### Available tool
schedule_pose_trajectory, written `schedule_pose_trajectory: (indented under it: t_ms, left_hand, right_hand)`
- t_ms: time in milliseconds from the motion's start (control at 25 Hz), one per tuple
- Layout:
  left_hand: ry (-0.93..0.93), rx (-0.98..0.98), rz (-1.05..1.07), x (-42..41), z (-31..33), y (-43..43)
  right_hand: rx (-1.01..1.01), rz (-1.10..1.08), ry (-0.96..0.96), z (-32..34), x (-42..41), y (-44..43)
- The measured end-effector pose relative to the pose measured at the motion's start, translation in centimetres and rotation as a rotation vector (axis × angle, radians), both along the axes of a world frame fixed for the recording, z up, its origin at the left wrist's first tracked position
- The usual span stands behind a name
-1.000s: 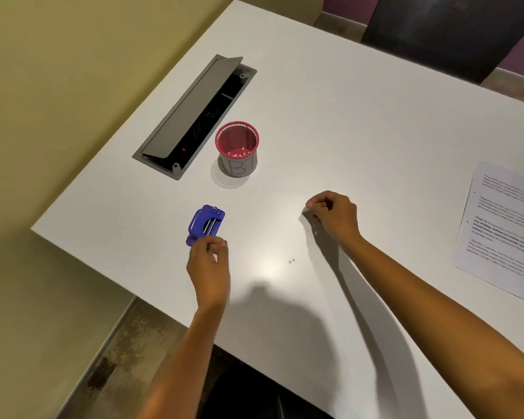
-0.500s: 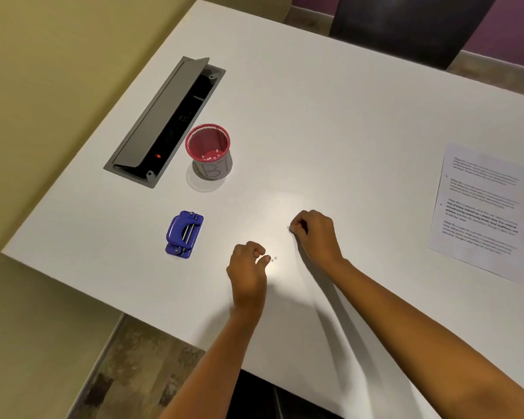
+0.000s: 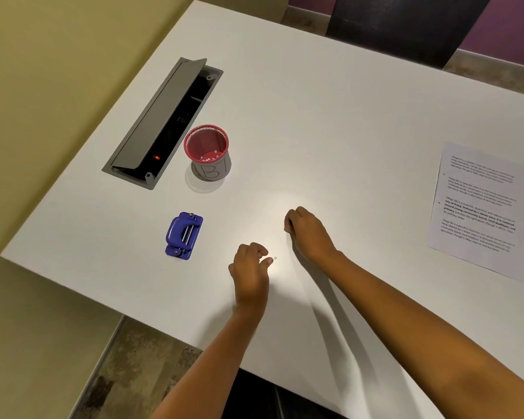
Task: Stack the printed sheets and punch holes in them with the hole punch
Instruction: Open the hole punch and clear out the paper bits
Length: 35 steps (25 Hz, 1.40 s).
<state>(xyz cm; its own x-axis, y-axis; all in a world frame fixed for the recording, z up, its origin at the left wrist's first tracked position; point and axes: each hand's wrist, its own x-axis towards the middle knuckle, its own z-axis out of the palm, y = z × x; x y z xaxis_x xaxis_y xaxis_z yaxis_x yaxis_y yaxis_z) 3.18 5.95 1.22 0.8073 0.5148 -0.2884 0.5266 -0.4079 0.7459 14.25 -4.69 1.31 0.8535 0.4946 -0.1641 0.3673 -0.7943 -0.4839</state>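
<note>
The blue hole punch (image 3: 182, 235) lies on the white table (image 3: 330, 122), left of my hands. A stack of printed sheets (image 3: 478, 207) rests flat at the right side of the table. My left hand (image 3: 250, 275) hovers low with curled fingers, its thumb and fingertip close together right beside a tiny white paper dot (image 3: 275, 258). My right hand (image 3: 307, 232) rests with curled fingers, tips down on the table; whatever is under them is hidden.
A red mesh cup (image 3: 207, 151) with paper dots inside stands behind the punch. An open grey cable hatch (image 3: 161, 122) is sunk into the table at the left. A dark chair back (image 3: 406, 22) stands at the far edge. The table's near edge runs under my forearms.
My left hand has left the hole punch and moved right to the paper dots. My right hand has stayed curled on the table. The view shifted, bringing the sheets further in.
</note>
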Motion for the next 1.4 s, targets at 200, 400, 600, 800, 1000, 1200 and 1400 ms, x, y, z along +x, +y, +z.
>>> schedule_pose_trajectory:
  t_ms: [200, 400, 600, 800, 1000, 1200, 1400]
  left_hand:
    - [-0.037, -0.072, 0.004, -0.2, 0.0, 0.5]
    - [-0.044, -0.071, -0.024, -0.4, -0.1, 0.8]
    - [0.018, -0.007, -0.07, -0.2, 0.3, 0.5]
    - [0.237, 0.191, -0.178, 1.0, 1.0, 0.1]
    - [0.205, 0.302, -0.247, 0.6, 1.5, 0.0]
    - [0.106, -0.026, 0.008, -0.3, 1.9, 1.0]
    - [0.048, -0.084, 0.062, -2.0, 2.1, 2.0]
  right_hand:
    - [0.404, -0.66, 0.351, 0.4, -0.9, 0.1]
    - [0.698, -0.942, 0.77, 0.6, -2.7, -1.8]
    - [0.778, -0.954, 0.822, 0.4, -4.4, -2.8]
    - [0.562, -0.896, 0.701, 0.5, -6.1, -3.0]
    - [0.398, -0.759, 0.478, 0.7, -6.5, -2.0]
    - [0.325, -0.472, 0.321, 0.4, -6.3, -0.7]
    - [0.204, -0.228, 0.242, -0.1, -5.9, 0.1]
